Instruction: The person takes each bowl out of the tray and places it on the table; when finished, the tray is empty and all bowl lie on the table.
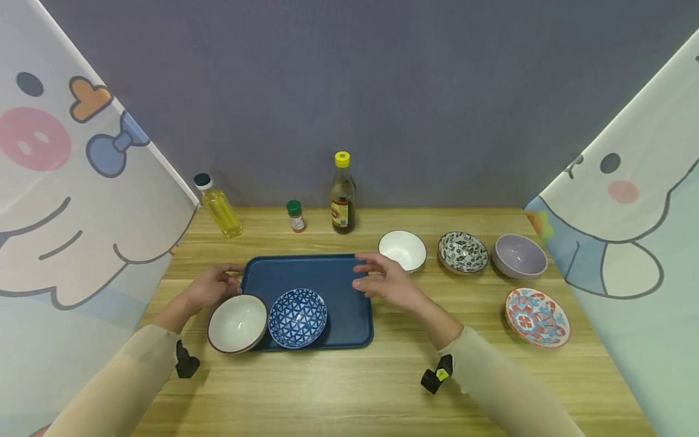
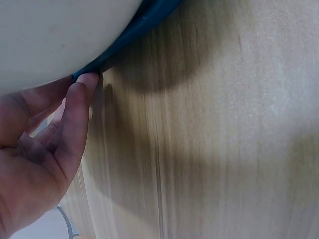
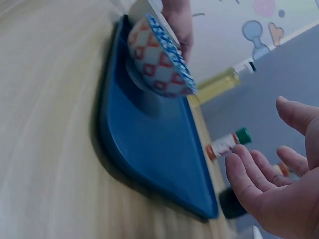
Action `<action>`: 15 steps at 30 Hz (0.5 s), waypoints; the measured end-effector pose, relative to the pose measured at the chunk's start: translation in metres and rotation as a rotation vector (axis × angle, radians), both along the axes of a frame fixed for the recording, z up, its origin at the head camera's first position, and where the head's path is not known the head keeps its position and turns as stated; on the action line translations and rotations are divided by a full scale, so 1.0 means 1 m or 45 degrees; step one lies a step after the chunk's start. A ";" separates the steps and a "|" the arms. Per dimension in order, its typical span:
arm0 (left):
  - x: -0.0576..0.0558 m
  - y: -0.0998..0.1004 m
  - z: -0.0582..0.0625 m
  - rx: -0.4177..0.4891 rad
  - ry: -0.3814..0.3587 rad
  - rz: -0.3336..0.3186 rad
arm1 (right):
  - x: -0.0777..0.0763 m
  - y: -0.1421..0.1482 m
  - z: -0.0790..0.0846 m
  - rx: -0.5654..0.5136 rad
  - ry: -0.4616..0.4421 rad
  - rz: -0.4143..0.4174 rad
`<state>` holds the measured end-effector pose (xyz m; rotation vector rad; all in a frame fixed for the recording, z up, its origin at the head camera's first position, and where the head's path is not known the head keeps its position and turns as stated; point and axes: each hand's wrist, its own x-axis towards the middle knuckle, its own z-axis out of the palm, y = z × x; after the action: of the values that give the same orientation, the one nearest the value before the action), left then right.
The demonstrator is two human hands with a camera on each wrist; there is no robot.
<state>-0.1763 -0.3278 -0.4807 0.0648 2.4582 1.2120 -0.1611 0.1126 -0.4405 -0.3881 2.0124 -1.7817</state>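
My left hand (image 1: pixel 212 285) is at the left end of a dark blue tray (image 1: pixel 341 315), its curled fingers at the rim. In the left wrist view, the fingertips (image 2: pixel 87 79) meet the tray's blue edge (image 2: pixel 144 22) just below a bowl. That cream bowl (image 1: pixel 237 325) with a dark rim overhangs the tray's left side. Beside it on the tray sits a blue-and-white triangle-patterned bowl (image 1: pixel 297 318), whose outside (image 3: pixel 157 64) carries red marks. Near the tray's right end, my right hand (image 1: pixel 390 282) hovers with loosely bent fingers and holds nothing.
Behind the tray stand an oil bottle (image 1: pixel 221 212), a green-capped spice jar (image 1: pixel 295 217) and a yellow-capped sauce bottle (image 1: pixel 343 200). To the right are a white bowl (image 1: pixel 401 249), a black-patterned bowl (image 1: pixel 462 252), a purple bowl (image 1: pixel 519 256) and a red-and-blue patterned dish (image 1: pixel 537 317).
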 end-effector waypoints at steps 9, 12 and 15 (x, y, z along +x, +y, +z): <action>0.000 -0.001 -0.002 0.008 -0.005 0.000 | 0.006 -0.030 -0.020 0.014 -0.120 0.125; 0.000 -0.001 -0.001 0.016 -0.019 0.005 | 0.007 -0.037 -0.026 0.021 -0.148 0.156; 0.000 -0.001 0.000 0.019 -0.028 0.008 | 0.007 -0.042 -0.032 0.047 -0.162 0.190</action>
<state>-0.1763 -0.3287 -0.4805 0.0473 2.4323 1.2274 -0.1543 0.0705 -0.4725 -0.3922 1.8750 -1.6349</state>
